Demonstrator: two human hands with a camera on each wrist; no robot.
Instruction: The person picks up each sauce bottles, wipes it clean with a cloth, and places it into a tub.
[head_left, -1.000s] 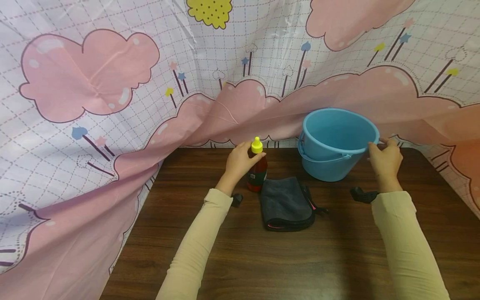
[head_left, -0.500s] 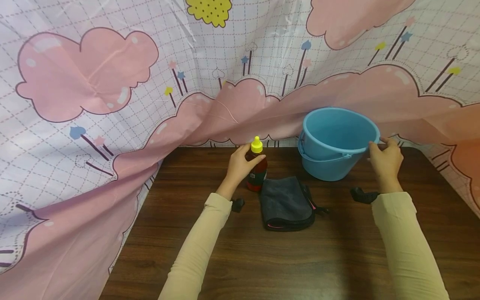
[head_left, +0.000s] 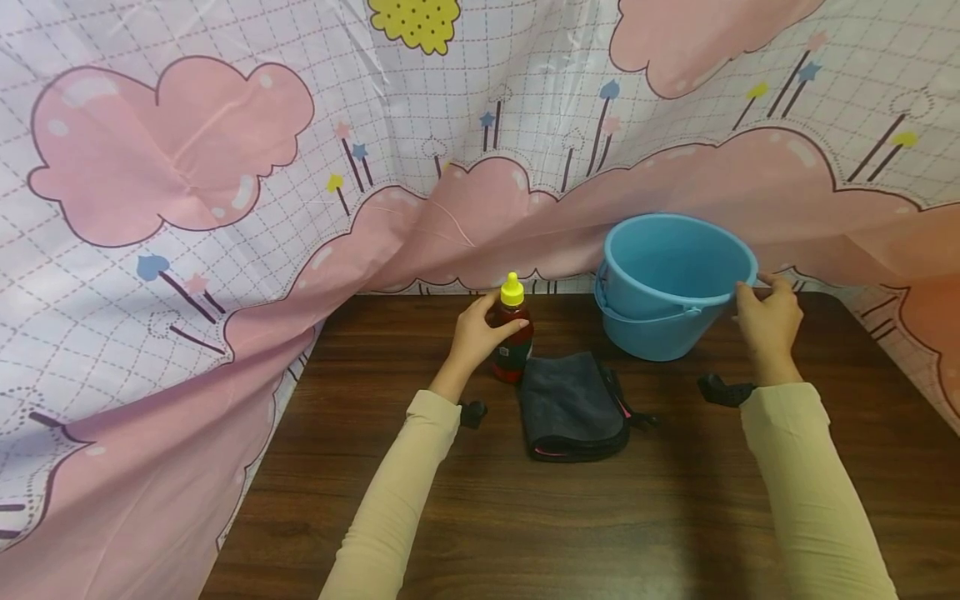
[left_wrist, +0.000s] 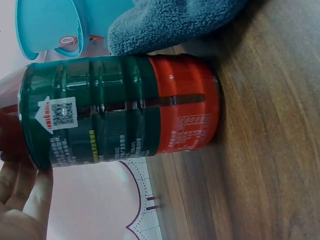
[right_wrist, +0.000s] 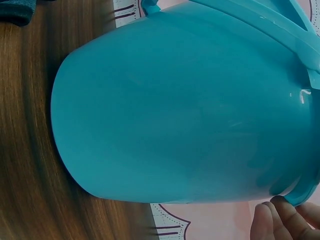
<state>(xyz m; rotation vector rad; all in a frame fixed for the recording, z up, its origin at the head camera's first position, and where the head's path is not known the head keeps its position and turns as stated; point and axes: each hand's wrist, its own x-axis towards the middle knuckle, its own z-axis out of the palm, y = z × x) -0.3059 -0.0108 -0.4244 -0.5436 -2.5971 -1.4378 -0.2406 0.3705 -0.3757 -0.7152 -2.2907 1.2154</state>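
Observation:
In the head view, my left hand (head_left: 476, 337) holds the upper part of a red bottle (head_left: 512, 357) with a dark label and a yellow pointed cap. The thumb lies across its front and the fingers go behind it. Upright on the table, the bottle shows a green label (left_wrist: 95, 112) in the left wrist view. My right hand (head_left: 772, 323) grips the right side of the rim of a blue bucket (head_left: 660, 329), whose handle hangs down. Fingertips (right_wrist: 280, 220) lie at the rim's underside in the right wrist view. Between bottle and bucket lies a folded grey cloth (head_left: 572, 404).
A dark wood-grain table (head_left: 585, 525) bears all these things. Behind it hangs a patterned curtain (head_left: 480, 208), close to the bucket and the bottle. A thin dark cord (head_left: 641, 418) sticks out at the cloth's right side. Black wrist-camera mounts (head_left: 723, 392) show beside the cuffs.
My left hand has shifted slightly lower on the bottle. The right hand stays at the bucket's rim, and the bucket, bottle and cloth stay in place.

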